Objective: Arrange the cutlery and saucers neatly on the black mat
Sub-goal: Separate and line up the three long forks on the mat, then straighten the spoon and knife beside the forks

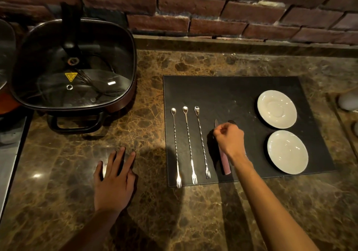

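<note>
A black mat [232,92] lies on the marble counter. Three long twisted spoon-forks lie side by side on its left part: one [175,146], a second [188,144] and a third [202,144], spoon ends away from me. To their right lies a knife [225,165] with a purple handle and its blade tip pointing away. My right hand [229,138] is curled over the knife's middle, fingers closed on it. A dark rounded tip [231,122] shows just beyond the hand. Two white saucers, far [277,109] and near [287,152], sit on the mat's right. My left hand [114,181] rests flat on the counter.
A square electric pan [73,66] with a glass lid stands at the back left, its handle toward me. A brick wall runs along the back. Pale objects [348,100] sit at the far right edge. A metal surface [9,154] borders the counter on the left.
</note>
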`<move>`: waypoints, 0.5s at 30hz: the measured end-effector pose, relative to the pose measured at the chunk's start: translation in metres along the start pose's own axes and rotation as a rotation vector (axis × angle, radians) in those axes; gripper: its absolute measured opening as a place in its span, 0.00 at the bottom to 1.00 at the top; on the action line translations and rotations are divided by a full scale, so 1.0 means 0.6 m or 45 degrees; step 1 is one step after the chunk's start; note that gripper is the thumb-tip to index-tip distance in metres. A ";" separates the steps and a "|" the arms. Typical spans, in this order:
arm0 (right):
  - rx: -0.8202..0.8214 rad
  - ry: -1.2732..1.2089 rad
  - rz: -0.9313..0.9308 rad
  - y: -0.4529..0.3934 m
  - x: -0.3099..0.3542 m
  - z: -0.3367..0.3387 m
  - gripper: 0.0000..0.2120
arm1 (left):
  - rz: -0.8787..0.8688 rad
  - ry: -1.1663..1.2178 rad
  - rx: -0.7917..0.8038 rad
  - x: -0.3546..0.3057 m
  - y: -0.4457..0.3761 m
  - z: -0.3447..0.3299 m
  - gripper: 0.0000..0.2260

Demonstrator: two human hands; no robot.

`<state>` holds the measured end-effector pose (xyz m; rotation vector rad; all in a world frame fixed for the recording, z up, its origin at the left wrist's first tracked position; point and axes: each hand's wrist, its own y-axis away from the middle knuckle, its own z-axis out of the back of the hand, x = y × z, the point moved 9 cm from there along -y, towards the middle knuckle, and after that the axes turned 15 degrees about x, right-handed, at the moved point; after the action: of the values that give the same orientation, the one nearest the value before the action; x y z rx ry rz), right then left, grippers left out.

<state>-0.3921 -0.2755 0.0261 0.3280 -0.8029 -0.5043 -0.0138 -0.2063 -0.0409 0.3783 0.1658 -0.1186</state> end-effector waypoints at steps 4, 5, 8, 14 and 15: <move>0.006 0.042 0.024 0.021 -0.026 0.015 0.04 | -0.001 0.003 -0.007 0.003 0.001 -0.003 0.25; 0.021 0.064 0.008 0.026 -0.037 0.012 0.06 | -0.002 0.002 -0.007 0.004 0.001 -0.004 0.25; 0.059 0.118 -0.064 0.038 -0.073 -0.004 0.12 | -0.005 0.001 -0.011 0.004 0.000 -0.004 0.25; 0.094 0.266 -0.055 0.055 -0.100 -0.035 0.13 | -0.006 -0.009 -0.013 0.004 0.002 -0.003 0.25; 0.099 0.283 -0.039 0.055 -0.101 -0.037 0.12 | -0.005 -0.006 -0.014 0.003 0.002 -0.001 0.25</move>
<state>-0.4007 -0.2130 -0.0093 0.4607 -0.6030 -0.4569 -0.0120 -0.2051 -0.0414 0.3670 0.1629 -0.1226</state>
